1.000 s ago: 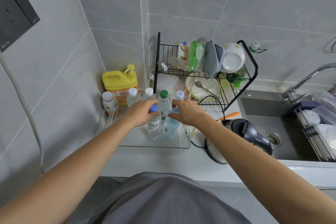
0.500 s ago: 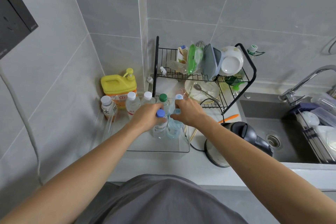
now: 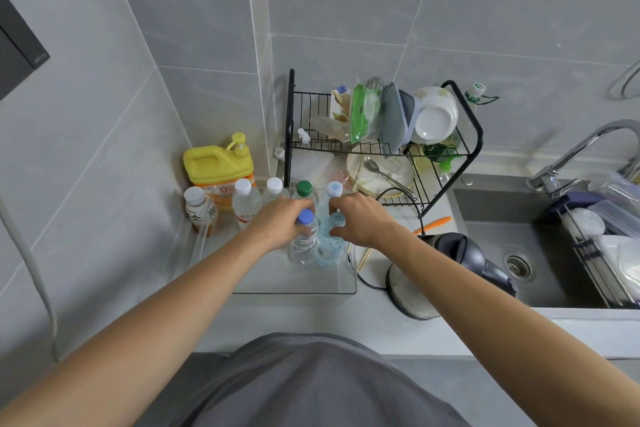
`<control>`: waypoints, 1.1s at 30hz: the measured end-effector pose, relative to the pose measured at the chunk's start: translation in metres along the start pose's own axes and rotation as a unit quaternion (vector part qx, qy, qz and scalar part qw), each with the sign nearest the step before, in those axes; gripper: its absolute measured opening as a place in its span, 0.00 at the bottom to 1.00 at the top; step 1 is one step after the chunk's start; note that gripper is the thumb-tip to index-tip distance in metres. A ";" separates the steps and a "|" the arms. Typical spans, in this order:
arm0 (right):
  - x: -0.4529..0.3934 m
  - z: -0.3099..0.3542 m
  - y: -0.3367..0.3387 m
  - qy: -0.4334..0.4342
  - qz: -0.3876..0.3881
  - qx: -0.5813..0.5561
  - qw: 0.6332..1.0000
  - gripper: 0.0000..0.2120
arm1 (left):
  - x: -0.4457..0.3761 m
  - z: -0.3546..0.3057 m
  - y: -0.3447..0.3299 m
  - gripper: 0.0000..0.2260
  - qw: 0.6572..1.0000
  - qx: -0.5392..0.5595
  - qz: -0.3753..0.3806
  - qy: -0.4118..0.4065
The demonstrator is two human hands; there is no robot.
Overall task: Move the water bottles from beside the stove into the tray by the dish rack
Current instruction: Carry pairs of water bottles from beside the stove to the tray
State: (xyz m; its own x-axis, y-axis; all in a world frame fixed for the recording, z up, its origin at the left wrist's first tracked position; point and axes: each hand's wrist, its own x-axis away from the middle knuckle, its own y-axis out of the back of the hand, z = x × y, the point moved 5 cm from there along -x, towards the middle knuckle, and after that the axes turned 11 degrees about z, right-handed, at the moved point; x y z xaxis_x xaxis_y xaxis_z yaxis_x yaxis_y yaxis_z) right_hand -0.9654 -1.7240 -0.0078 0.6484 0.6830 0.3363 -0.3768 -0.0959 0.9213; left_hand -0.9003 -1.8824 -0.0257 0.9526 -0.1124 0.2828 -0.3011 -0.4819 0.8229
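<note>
Centre of frame, inside clear tray (image 3: 349, 282) left of dish rack (image 3: 472, 128): left hand (image 3: 277, 224) fingers curled round blue-capped bottle (image 3: 304, 239), right hand (image 3: 360, 218) fingers curled round pale-blue bottle (image 3: 329, 246), both upright, side by side.

A yellow soap jug (image 3: 217, 170) with a pump top is standing in the far left corner of the counter (image 3: 284, 319). A white bowl (image 3: 435, 116) and a green lid (image 3: 360, 113) are leaning on the rack's top shelf, and a spoon (image 3: 381, 170) is lying on a plate (image 3: 379, 172) underneath. An orange utensil (image 3: 434, 224) is lying near a dark kettle (image 3: 446, 270), which is sitting beside the sink (image 3: 498, 243). A chrome tap (image 3: 581, 152) is arching over the sink at far right.
</note>
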 end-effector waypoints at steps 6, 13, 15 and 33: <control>0.000 -0.005 0.000 -0.005 -0.035 -0.012 0.999 0.21 | 0.001 -0.002 -0.001 0.12 1.000 0.000 -0.006 -0.001; 0.001 -0.001 -0.004 -0.016 -0.031 -0.027 0.999 0.20 | 0.002 -0.001 0.001 0.11 1.000 -0.015 0.008 -0.004; 0.003 0.000 -0.003 -0.029 -0.033 -0.035 0.998 0.21 | 0.002 -0.001 0.001 0.11 0.999 -0.027 0.018 0.005; 0.177 -0.049 0.041 -0.208 -0.264 -0.075 0.939 0.21 | 0.026 -0.165 0.036 0.28 0.965 -0.161 -0.154 -0.140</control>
State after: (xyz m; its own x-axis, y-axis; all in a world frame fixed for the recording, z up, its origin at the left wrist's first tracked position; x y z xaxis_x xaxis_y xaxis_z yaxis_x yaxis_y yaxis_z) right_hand -0.8983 -1.5717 0.0795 0.9615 0.2618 -0.0832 0.0005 0.3010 0.9536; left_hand -0.8941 -1.7594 0.0929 0.9602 -0.2580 -0.1074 0.0439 -0.2402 0.9697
